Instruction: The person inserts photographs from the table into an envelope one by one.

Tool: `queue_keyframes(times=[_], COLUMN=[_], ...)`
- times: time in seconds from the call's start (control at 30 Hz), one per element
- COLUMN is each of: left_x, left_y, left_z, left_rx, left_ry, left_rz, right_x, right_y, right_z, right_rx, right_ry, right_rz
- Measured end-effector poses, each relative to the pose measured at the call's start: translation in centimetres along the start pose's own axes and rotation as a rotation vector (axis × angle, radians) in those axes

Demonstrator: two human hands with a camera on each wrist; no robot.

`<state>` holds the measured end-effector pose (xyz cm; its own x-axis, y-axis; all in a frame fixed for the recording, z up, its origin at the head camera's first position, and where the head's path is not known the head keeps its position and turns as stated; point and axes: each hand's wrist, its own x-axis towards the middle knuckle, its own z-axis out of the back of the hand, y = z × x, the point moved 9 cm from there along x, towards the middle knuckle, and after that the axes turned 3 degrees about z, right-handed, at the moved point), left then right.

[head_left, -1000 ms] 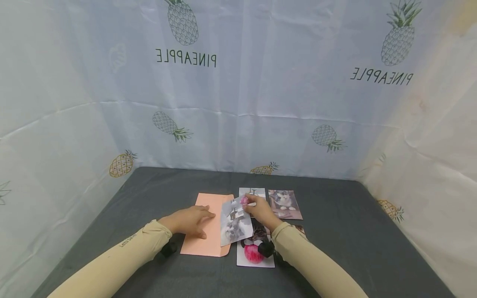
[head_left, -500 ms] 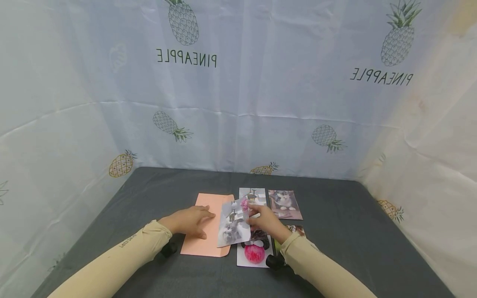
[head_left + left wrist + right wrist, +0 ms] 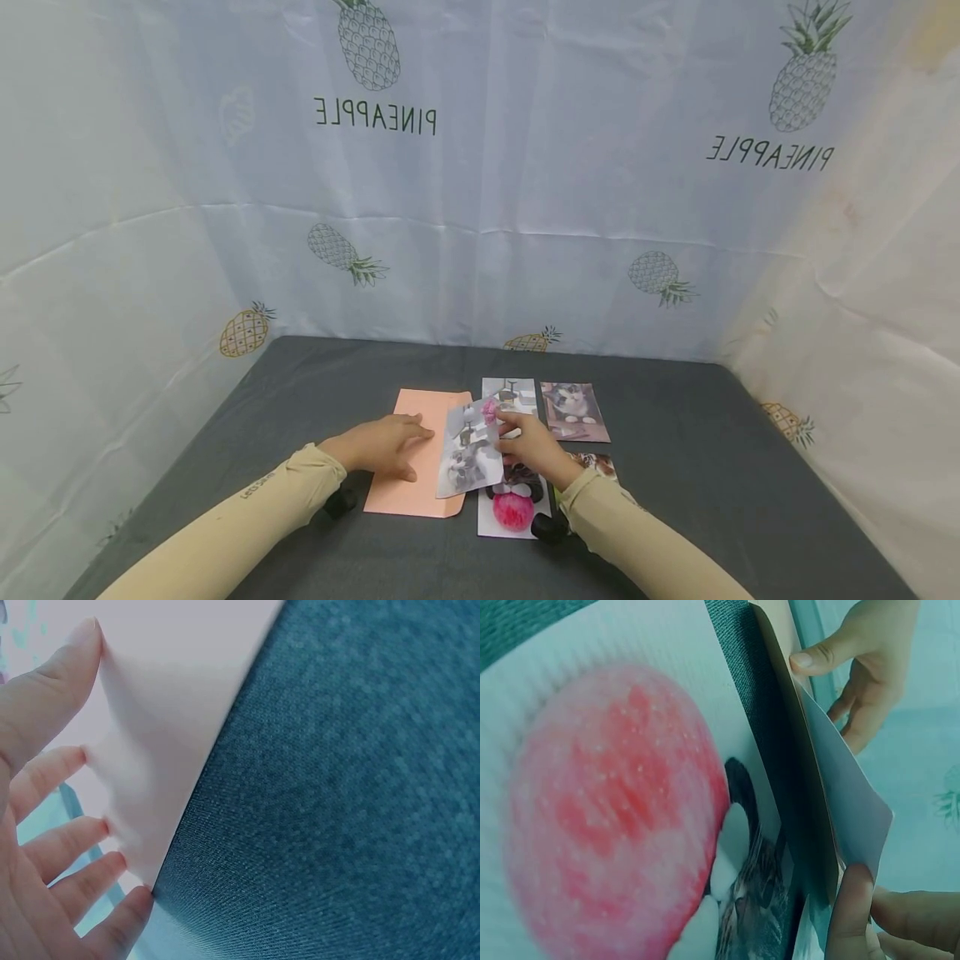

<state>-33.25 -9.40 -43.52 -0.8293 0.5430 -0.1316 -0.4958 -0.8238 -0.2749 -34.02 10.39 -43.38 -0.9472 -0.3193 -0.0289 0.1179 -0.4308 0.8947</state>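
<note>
Compared with a second ago, the right hand (image 3: 534,446) has slid nearer along the right edge of the photo card (image 3: 468,454), having held it at the far right corner, where a pink patch now shows uncovered. The card has also shifted slightly left over the peach envelope (image 3: 420,498). The left hand (image 3: 384,446) has stayed in place.

The card's long axis runs near to far. Its short edges slant, their right ends farther away, and its cat picture lies at the near end. It overlaps the envelope's right part and leaves the left part uncovered; how closely the two touch, I cannot tell. The envelope's long axis also runs near to far.

The left hand is spread, fingers extended, touching the envelope and gripping nothing. The right hand pinches the card between thumb and fingers.

Just right of the envelope lies a photo with a pink ball (image 3: 513,512); farther right and far, a cat photo (image 3: 573,412) rests on the dark tabletop (image 3: 690,483).
</note>
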Motion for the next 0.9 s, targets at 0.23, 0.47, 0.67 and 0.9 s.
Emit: queue_keyframes(times=[0.23,0.47,0.67,0.9], left_x=[0.0,-0.1,-0.1,-0.3], left_y=[0.0,0.0,-0.1,-0.2], left_z=[0.1,0.1,0.1,0.2], left_rx=[0.008,0.002,0.005,-0.003], left_ry=[-0.002,-0.003,-0.005,-0.003], left_rz=[0.002,-0.001,-0.002,0.000], right_x=[0.2,0.4,0.5,0.1], right_y=[0.0,0.4,0.2,0.2], right_z=[-0.2,-0.4,-0.9,-1.4], right_rx=[-0.020,-0.038,0.016,0.062], right_ry=[-0.001,-0.012,-0.002,0.001], right_rz=[0.005,0.035,0.039,0.039])
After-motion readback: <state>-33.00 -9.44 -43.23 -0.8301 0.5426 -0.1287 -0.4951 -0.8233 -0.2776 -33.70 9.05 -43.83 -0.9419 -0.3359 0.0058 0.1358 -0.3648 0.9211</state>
